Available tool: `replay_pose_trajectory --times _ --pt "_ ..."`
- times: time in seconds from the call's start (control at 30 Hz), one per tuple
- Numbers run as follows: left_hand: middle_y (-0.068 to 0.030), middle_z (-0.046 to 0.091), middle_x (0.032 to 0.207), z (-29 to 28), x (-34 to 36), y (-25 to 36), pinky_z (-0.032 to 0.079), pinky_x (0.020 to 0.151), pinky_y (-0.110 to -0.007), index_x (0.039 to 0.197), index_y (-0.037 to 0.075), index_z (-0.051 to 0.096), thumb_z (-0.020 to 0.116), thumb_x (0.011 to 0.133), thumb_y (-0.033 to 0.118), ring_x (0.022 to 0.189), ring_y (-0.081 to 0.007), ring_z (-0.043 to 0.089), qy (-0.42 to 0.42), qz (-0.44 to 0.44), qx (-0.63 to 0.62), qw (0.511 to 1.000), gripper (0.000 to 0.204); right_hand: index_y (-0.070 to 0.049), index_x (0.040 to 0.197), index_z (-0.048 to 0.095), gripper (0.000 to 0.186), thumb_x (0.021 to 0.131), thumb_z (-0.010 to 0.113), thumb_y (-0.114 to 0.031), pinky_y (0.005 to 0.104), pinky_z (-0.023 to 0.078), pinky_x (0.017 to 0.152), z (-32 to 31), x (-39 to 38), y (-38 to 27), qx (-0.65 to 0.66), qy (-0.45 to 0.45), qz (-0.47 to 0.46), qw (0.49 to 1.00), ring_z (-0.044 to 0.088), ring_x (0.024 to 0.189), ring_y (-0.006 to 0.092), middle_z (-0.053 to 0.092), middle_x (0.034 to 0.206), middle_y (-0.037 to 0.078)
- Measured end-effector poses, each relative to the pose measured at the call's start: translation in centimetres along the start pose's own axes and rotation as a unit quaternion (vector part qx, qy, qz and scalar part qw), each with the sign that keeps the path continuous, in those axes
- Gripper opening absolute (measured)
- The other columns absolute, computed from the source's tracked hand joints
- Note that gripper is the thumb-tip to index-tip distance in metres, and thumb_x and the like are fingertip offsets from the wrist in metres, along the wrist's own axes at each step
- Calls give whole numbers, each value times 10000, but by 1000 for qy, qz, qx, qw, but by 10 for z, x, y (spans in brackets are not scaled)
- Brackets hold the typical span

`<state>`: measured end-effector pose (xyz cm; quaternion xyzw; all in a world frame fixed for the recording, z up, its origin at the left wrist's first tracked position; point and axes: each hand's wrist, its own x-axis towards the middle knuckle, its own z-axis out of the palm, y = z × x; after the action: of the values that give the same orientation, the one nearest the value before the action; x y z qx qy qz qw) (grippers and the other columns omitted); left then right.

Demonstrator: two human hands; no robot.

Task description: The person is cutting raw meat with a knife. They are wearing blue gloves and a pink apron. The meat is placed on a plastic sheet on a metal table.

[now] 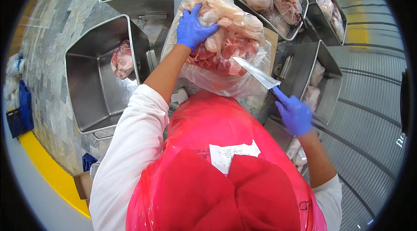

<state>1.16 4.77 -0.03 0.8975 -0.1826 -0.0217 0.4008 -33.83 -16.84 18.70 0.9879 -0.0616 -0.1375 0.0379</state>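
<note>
- Fingers of the left hand (pixel 191 31), in a blue glove, are spread apart and rest flat on the far left part of the meat (pixel 230 53); they are not closed around anything.
- Right-hand fingers are wrapped around the handle of a knife (pixel 257 73), the index finger reaching forward; this right hand (pixel 295 116) is gloved in blue too.
- Meat lies far of the red apron (pixel 208 122), in the middle, on clear plastic (pixel 213 83), pale on its far side and red on its near side.
- Knife blade points left and away, its tip at the near right edge of the red part; whether it touches, I cannot tell.
- Left stands a metal bin (pixel 93 92) with one lump of meat (pixel 122 60); to the right, another bin (pixel 332 89) holds wrapped pieces (pixel 312 97).
- Step in hand, as I judge it: cutting or trimming, with the left hand steadying.
- Another cut would call for a firm left palm, fingers clear of the edge, and care around loose plastic.
</note>
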Motion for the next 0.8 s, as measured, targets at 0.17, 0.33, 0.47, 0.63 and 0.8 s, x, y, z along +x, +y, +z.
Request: replay_pose_trajectory --times 0.17,0.33,0.47,0.63,0.8 --pt "-284 503 1416 -3 -2 -3 502 1028 -534 1494 150 488 838 659 691 1249 -467 570 11 -3 4 1000 1055 -402 1473 547 480 1000 617 -366 486 534 580 -59 29 -12 -49 -82 -3 995 675 654 363 654 786 151" --pt "-283 478 1440 -5 -2 -4 495 1026 -557 1514 198 467 821 656 708 1253 -492 547 0 -26 3 1000 1059 -364 1448 573 458 992 619 -346 494 541 598 -92 54 -32 -75 -114 -24 990 689 690 379 690 809 168" --pt "-281 484 1430 -3 -3 -1 504 1007 -566 1521 215 459 824 656 700 1216 -509 555 15 -23 9 1000 1056 -340 1426 587 438 989 615 -316 500 547 607 -105 75 -41 -92 -150 -27 984 699 706 378 706 821 162" --pt "-280 486 1423 -3 -4 -2 514 985 -572 1523 219 458 830 665 678 1191 -512 562 10 -46 24 999 1042 -279 1433 570 446 989 604 -287 498 550 601 -120 103 -53 -98 -195 -56 974 706 705 366 713 820 152" --pt "-279 510 1381 -3 -6 3 519 970 -568 1527 218 447 836 667 657 1171 -504 569 -2 -59 38 998 1042 -241 1452 550 464 992 597 -281 506 550 597 -118 121 -69 -121 -227 -76 963 714 704 353 710 807 157"
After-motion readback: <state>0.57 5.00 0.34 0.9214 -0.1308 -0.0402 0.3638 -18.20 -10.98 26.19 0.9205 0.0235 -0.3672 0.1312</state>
